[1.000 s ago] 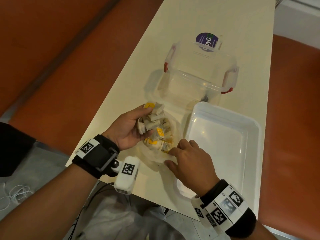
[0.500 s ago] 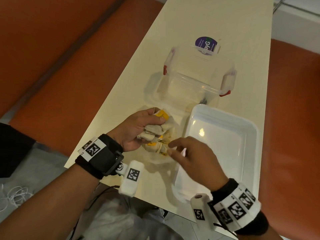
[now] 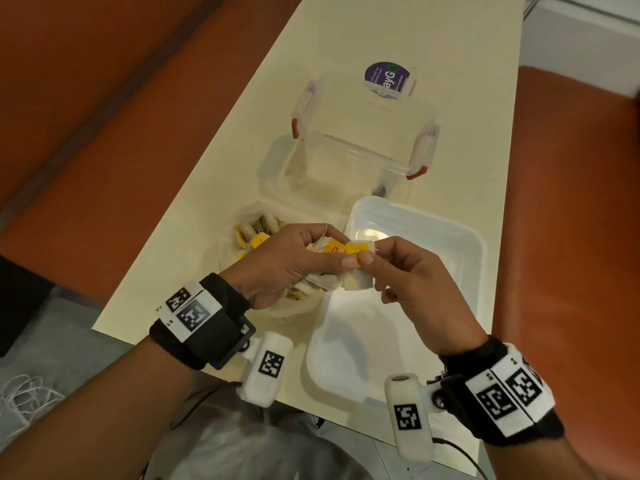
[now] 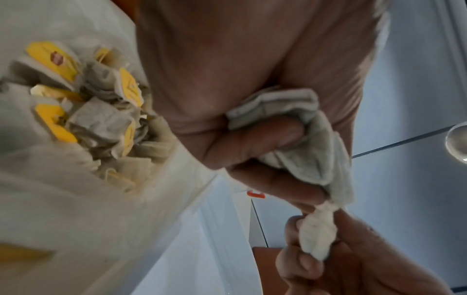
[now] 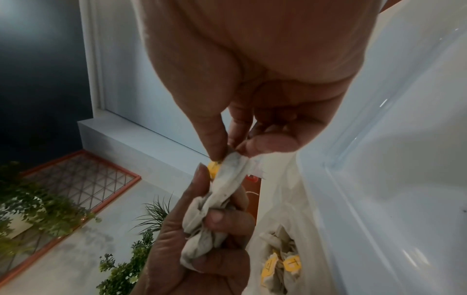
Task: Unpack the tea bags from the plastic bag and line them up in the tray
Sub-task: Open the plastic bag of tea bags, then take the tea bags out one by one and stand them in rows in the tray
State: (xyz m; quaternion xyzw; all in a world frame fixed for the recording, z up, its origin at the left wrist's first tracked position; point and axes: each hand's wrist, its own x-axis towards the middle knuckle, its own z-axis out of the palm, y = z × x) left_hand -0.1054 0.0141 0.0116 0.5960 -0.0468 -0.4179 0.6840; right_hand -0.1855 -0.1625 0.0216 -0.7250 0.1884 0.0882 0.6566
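The left hand (image 3: 294,261) is curled round a bunch of tea bags (image 3: 325,282), while the right hand (image 3: 412,278) pinches one tea bag (image 3: 358,252) at the bunch's end, both raised above the near edge of the white tray (image 3: 464,244). The plastic bag (image 3: 242,237), with more tea bags inside, lies on the worktop (image 3: 346,36) just left of the tray.

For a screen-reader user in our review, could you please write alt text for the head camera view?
Over a cream table, a left hand grips a bunch of tea bags while the right hand pinches one tea bag at its yellow tag. Below lie an open plastic bag of more, an empty white tray, and a clear container.
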